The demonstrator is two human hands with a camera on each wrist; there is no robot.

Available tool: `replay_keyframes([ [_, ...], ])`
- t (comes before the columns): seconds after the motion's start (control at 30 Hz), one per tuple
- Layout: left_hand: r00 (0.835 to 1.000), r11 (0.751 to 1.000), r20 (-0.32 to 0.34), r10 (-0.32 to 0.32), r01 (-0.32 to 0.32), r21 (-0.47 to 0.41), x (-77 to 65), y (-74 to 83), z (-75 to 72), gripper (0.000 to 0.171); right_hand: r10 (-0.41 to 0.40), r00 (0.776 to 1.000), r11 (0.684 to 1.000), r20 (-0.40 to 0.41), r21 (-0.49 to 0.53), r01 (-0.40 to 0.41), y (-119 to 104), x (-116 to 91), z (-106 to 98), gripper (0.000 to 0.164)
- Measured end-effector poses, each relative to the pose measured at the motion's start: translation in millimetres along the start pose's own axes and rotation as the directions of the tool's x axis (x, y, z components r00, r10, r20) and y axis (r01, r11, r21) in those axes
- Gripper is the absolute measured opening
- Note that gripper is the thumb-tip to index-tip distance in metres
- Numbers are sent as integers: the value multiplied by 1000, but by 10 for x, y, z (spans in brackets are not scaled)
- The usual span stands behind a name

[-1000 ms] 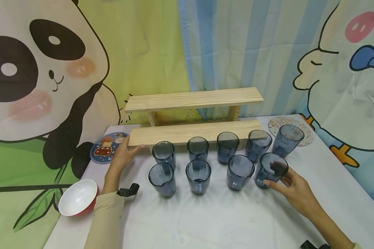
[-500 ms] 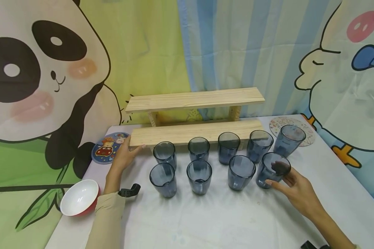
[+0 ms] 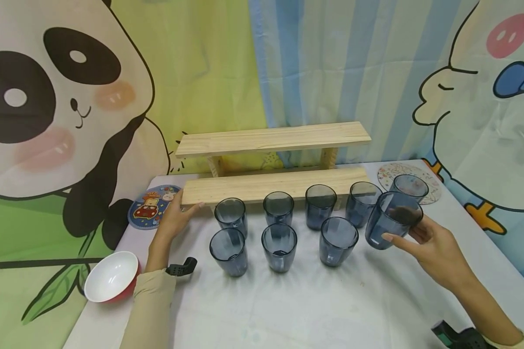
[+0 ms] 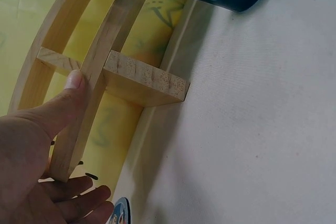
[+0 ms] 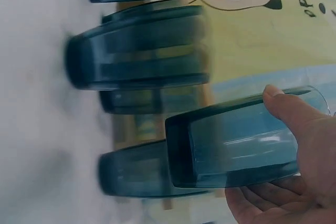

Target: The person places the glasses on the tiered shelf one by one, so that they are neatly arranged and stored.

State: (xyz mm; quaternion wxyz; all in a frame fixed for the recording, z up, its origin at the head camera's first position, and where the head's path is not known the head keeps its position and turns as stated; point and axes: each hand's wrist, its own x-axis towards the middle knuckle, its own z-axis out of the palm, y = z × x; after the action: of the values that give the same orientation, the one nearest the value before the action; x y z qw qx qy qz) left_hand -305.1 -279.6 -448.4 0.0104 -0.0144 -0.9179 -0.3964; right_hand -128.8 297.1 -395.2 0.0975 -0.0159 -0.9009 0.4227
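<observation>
My right hand grips a blue-tinted drinking glass, thumb on one side and fingers on the other. In the right wrist view this drinking glass is off the table, its base apart from the cloth. My left hand holds the left end of a two-tier wooden shelf. The left wrist view has the thumb against the lower board's edge, with the fingers curled near its end. Several matching glasses stand upright in two rows before the shelf; one behind the lifted glass is partly hidden.
At the table's left edge sits a white bowl with a red outside. A blue cartoon mat lies by the left hand, and a round patterned mat at the back right. Printed curtains hang behind the table.
My right hand has lifted the front-right glass from the table and moved it up and slightly right. The left hand stays at the shelf's end.
</observation>
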Motion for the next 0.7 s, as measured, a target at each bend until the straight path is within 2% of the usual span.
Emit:
replay_keyframes([
  [0.13,1000,1000,-10,9,-9,-7,-13,20,7,99,-6,1000,999,5,-40,6,-187,111,-183,79],
  [0.33,1000,1000,-5,9,-9,-24,-22,25,10,99,-37,999,996,21,-82,38,-421,400,-429,75],
  [0.47,1000,999,-3,14,-14,-29,-21,16,7,99,-38,999,992,-7,-122,37,-551,631,-526,71],
  [0.7,1000,999,-4,14,-14,-37,-23,12,6,99,-96,993,991,-66,-102,89,-789,1098,-625,63],
])
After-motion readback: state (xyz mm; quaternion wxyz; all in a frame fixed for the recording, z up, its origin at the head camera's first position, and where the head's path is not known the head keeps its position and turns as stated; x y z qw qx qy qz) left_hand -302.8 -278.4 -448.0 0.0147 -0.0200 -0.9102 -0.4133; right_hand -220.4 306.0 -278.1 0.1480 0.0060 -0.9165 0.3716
